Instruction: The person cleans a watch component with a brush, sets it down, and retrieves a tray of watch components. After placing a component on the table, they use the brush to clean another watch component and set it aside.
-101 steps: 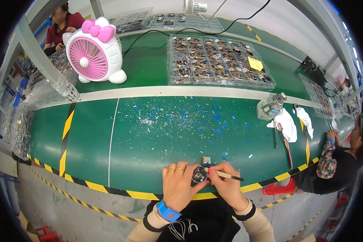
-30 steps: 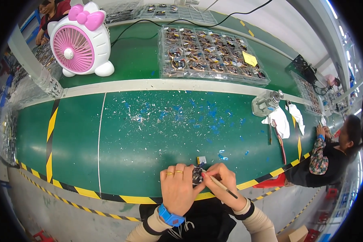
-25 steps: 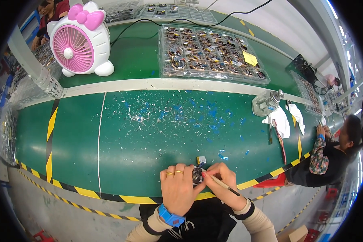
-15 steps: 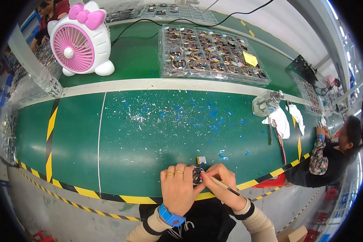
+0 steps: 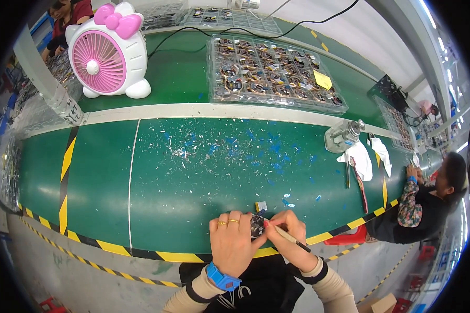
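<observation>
The head view comes from the left one of two wide fisheye cameras worn side by side on the person's head. It looks down and forward across the green bench [image 5: 96, 193], upright and unmirrored. The left hand [image 5: 232, 242] at 6 o'clock and the right hand [image 5: 287, 237] at 5 o'clock lie near the lens, their forearms [image 5: 337, 291] entering from the lower edge. Farther off stand a pink-and-white fan [image 5: 96, 65] toward 10 o'clock and a clear tray [image 5: 277, 103] toward 1 o'clock; a co-worker [image 5: 433, 208] shows between 3 and 4 o'clock. The lens bends the striped tape [image 5: 175, 256] into a bow toward 6 o'clock.
</observation>
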A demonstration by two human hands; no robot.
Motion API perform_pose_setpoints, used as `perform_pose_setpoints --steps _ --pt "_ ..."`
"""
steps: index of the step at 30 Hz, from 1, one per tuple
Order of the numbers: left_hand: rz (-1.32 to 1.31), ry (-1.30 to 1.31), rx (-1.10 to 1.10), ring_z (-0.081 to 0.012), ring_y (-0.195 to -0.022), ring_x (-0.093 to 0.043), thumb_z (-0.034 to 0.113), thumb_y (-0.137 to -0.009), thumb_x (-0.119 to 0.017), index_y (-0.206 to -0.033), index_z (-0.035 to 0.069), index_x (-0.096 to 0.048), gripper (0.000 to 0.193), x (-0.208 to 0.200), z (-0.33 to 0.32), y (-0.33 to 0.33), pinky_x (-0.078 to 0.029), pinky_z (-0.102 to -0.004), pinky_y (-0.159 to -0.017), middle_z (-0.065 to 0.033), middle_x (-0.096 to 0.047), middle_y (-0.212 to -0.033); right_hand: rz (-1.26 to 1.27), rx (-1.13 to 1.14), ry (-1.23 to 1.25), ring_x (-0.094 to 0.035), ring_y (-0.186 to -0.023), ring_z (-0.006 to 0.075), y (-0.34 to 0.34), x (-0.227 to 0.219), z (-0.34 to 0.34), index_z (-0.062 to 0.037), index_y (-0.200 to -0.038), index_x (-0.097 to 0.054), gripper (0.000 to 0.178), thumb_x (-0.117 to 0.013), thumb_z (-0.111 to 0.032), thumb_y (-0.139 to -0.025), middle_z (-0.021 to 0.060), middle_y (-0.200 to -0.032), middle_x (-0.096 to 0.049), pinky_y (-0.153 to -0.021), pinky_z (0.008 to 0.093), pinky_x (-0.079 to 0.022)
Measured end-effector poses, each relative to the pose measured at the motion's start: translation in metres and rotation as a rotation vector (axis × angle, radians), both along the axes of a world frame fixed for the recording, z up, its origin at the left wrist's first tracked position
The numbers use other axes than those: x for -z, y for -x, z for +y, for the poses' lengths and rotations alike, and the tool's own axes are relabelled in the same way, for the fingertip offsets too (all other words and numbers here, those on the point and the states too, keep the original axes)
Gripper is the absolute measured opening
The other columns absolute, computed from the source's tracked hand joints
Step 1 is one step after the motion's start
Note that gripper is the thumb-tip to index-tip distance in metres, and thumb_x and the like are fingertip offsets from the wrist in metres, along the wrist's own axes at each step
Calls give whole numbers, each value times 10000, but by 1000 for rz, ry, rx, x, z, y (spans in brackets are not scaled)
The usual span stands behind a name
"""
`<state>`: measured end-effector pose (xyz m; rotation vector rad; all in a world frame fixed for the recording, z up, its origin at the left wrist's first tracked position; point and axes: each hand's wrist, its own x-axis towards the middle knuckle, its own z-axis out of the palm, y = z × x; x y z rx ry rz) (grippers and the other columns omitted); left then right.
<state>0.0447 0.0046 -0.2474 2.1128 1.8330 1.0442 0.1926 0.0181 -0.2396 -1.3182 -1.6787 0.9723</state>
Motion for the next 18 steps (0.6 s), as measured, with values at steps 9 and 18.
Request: perform_pose_setpoints --steps 9,18 --pt "5 12 5 -257 -793 -523 320 -650 -786 -937 53 -600 434 0 3 1 -359 -391 -694 -63 -538 -868 -49 -36 -60 -617 -606 131 0 1 5 6 -855 -523 166 -685 -31 -841 99 -746 -627 -537 257 -480" --pt "23 31 12 -248 -794 -536 357 -706 -742 -939 34 -591 426 7 5 -1 -379 -383 -709 -70 -535 -864 -45 -47 -68 -620 -597 143 -2 9 8 3 -850 -519 169 -686 -19 -836 102 -741 -622 -526 260 -476"
